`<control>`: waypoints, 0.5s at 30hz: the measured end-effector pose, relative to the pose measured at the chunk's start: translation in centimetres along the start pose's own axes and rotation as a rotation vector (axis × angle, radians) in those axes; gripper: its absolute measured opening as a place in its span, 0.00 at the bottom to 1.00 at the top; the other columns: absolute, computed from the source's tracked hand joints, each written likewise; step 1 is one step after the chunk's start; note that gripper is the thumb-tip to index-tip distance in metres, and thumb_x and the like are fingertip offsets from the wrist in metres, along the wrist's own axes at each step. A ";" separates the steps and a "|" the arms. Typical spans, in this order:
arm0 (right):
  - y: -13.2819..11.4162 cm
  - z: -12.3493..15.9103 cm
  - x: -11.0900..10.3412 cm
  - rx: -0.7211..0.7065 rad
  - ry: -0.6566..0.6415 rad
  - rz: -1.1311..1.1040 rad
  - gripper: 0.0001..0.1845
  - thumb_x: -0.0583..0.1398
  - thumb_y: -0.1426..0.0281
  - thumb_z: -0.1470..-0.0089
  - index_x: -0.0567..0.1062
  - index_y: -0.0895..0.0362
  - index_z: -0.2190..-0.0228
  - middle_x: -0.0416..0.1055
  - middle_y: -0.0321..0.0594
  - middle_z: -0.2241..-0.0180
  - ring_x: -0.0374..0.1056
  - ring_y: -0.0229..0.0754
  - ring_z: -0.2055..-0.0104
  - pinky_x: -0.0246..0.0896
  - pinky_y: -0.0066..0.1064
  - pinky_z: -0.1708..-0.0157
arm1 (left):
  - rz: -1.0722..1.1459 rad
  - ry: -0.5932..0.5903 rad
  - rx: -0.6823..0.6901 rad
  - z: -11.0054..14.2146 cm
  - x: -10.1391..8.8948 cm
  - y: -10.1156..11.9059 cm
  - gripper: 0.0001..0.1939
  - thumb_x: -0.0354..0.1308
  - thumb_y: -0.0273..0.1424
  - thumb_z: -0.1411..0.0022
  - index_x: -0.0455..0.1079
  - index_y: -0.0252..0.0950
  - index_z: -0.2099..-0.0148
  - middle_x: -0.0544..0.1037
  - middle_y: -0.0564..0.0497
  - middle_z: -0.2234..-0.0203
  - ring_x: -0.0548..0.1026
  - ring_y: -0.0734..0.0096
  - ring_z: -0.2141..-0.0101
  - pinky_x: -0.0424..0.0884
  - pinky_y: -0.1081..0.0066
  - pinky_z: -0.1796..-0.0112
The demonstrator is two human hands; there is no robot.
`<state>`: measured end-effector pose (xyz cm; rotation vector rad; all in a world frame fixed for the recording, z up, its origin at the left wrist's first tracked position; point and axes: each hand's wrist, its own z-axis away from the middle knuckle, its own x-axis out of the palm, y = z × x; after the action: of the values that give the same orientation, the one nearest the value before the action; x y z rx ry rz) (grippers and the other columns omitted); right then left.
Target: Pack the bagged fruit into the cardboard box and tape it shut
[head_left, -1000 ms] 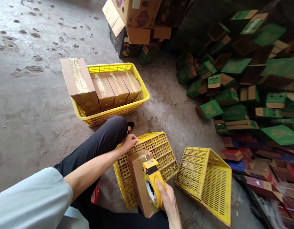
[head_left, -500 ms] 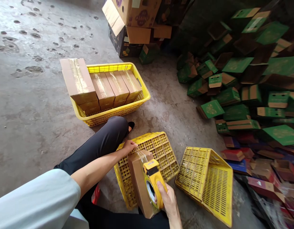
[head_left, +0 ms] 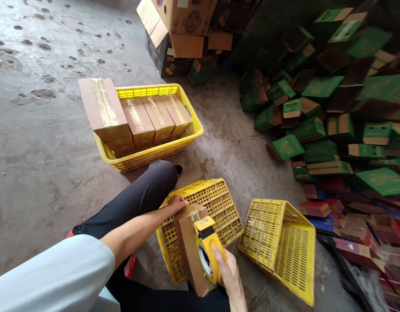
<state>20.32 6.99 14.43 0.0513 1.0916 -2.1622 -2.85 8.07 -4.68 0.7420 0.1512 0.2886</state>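
Observation:
My right hand (head_left: pixel 230 273) is wrapped round a yellow tape dispenser (head_left: pixel 215 249), which carries a roll of tape. The dispenser rests against the top of a brown cardboard box (head_left: pixel 189 255). Clear tape shows at the box's far end, by the dispenser's head. At that end's left corner is my left hand (head_left: pixel 178 203), its fingers pressed together; what they pinch, if anything, is too small to make out. The box lies tilted on an upturned yellow plastic crate (head_left: pixel 227 212), close to my legs.
A yellow basket (head_left: pixel 148 157) ahead holds several taped boxes, with one taped box (head_left: pixel 105 106) stacked higher at its left. To the right lies another yellow crate (head_left: pixel 294 260) on its side. Green cartons (head_left: pixel 320 151) are heaped at right; larger open cartons (head_left: pixel 187 45) stand behind.
My left hand has lowered slightly onto the box's far corner, and the tape strand stretched from its fingers no longer shows. My right hand and the dispenser have barely moved.

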 end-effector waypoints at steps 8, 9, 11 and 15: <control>-0.3 0.1 0.1 -0.005 0.000 -0.015 0.34 0.66 0.37 0.51 0.75 0.58 0.75 0.71 0.38 0.85 0.65 0.40 0.85 0.60 0.31 0.83 | -0.141 0.030 0.074 0.7 0.5 0.3 0.02 0.66 0.28 0.42 0.77 0.36 0.66 0.82 0.47 0.65 0.78 0.59 0.59 0.70 0.67 0.55; -0.4 0.2 0.1 -0.006 0.004 -0.017 0.34 0.66 0.37 0.51 0.75 0.57 0.75 0.71 0.38 0.85 0.65 0.40 0.85 0.59 0.31 0.83 | -0.150 0.018 0.086 0.8 0.5 0.3 0.02 0.66 0.28 0.41 0.78 0.36 0.64 0.82 0.46 0.64 0.78 0.59 0.58 0.70 0.66 0.53; -0.5 0.2 0.2 -0.004 0.010 -0.021 0.34 0.67 0.37 0.52 0.74 0.57 0.76 0.71 0.38 0.85 0.65 0.41 0.85 0.59 0.31 0.84 | -0.166 0.000 0.107 1.1 0.3 0.3 0.09 0.66 0.28 0.41 0.79 0.36 0.56 0.83 0.46 0.60 0.78 0.58 0.54 0.70 0.66 0.50; -0.5 0.2 0.3 -0.004 0.010 -0.024 0.35 0.67 0.36 0.53 0.74 0.57 0.76 0.71 0.39 0.85 0.65 0.41 0.85 0.59 0.31 0.84 | -0.198 -0.004 0.146 1.5 -0.6 0.1 0.26 0.66 0.29 0.42 0.74 0.37 0.40 0.81 0.44 0.50 0.76 0.53 0.47 0.67 0.63 0.43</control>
<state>19.88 6.88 14.85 0.0473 1.1069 -2.1833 -3.04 7.00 -3.55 0.8650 0.2421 0.0876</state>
